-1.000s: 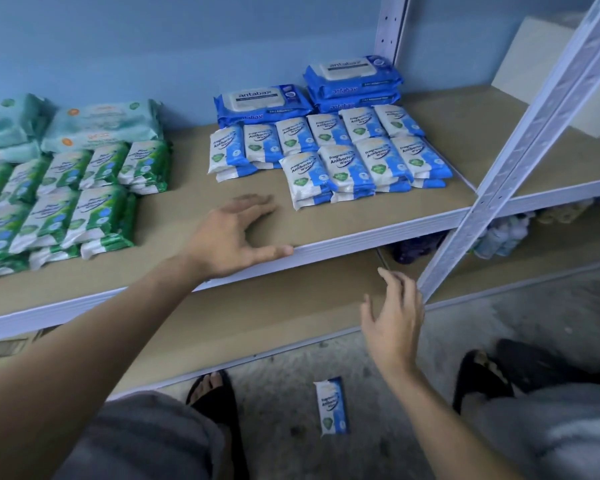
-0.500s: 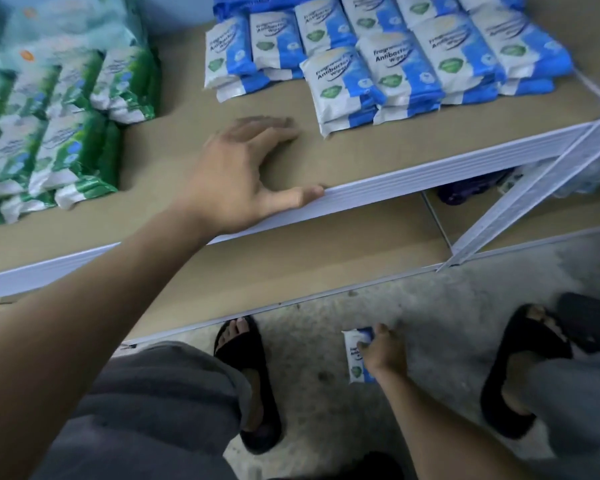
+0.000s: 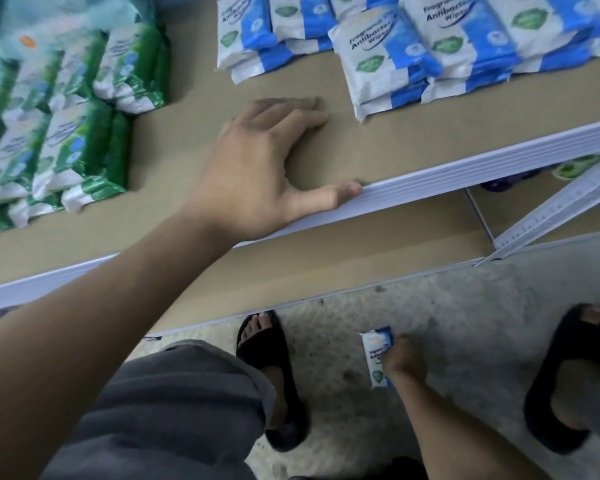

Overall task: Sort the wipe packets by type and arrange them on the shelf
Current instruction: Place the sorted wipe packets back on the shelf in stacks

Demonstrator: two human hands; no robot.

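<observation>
the person is bent low in front of the shelf (image 3: 465, 169). one stray wipe packet (image 3: 374, 355) lies on the grey floor (image 3: 343, 393) between their two black sandals (image 3: 269, 344), out past the bottom board. the right hand (image 3: 404, 360) is down on it, fingers curled over the packet's blue right side and closed on that edge. whether it is clear of the floor i cannot tell from here. it's a white-and-blue antibacterial packet with the same print as the blue packets (image 3: 388, 64) laid in overlapping rows at the right of the shelf, so i'd say that is where it belongs.

the left hand (image 3: 257, 168) holds nothing. it lies spread on the bare brown board between the two groups, fingers flat and apart, thumb along the white front rim. it looks like a brace, taking weight while the body leans down for the reach.

the green packets (image 3: 66, 133) sit in their own block at the left, well apart from the blue ones, so the sorting looks close to done, with only this one out of place. the next move, i reckon, is to lift it and set it at the front of the blue rows. the wrapper looks soft and slick, so a pinch on one edge could let it sag or slip.
</observation>
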